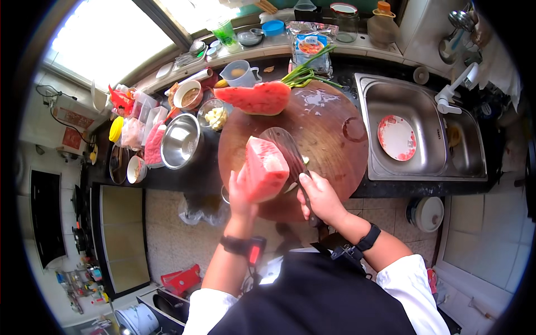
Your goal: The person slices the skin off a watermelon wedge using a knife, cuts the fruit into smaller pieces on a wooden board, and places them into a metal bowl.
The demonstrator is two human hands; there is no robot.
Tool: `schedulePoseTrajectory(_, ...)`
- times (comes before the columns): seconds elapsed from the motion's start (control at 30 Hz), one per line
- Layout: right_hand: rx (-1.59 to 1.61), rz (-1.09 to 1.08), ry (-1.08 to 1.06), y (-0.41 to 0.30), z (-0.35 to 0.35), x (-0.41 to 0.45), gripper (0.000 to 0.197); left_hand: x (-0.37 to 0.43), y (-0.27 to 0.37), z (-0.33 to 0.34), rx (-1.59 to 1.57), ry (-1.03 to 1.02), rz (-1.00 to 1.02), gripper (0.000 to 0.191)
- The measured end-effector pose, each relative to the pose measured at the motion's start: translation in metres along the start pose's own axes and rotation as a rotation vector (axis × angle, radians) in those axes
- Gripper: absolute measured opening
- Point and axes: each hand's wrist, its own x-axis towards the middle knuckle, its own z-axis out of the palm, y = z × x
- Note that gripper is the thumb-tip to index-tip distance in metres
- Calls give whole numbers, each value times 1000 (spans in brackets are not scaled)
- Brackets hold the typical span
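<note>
A thick chunk of watermelon flesh (268,171) rests in my left hand (241,190), lifted over the near part of a round wooden cutting board (326,125). My right hand (324,194) grips the dark handle of a cleaver (284,144). Its broad blade slants away from me, just right of the chunk and partly hidden behind it. A larger watermelon piece (255,98) lies on the far left of the board, cut red face showing. Small pale scraps sit beside the blade.
Right of the board is a steel double sink (423,161) with a red-patterned plate (397,138) in it and a white faucet (452,96). On the left stand a steel bowl (181,141) and a glass bowl of pale chunks (214,115). Scallions (307,71) lie behind the board.
</note>
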Motion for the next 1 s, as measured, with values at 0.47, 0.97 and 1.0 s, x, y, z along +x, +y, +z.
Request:
schedulePoseTrajectory(0.47,35,-48,41,-5,24,10,23,3,2,7,10,157,-46,68)
schedulePoseTrajectory(0.97,23,45,40,-19,40,11,22,-30,7,12,197,91,120,70)
schedulePoseTrajectory(1.0,39,37,30,-18,43,10,21,-35,8,12,385,90,181,71)
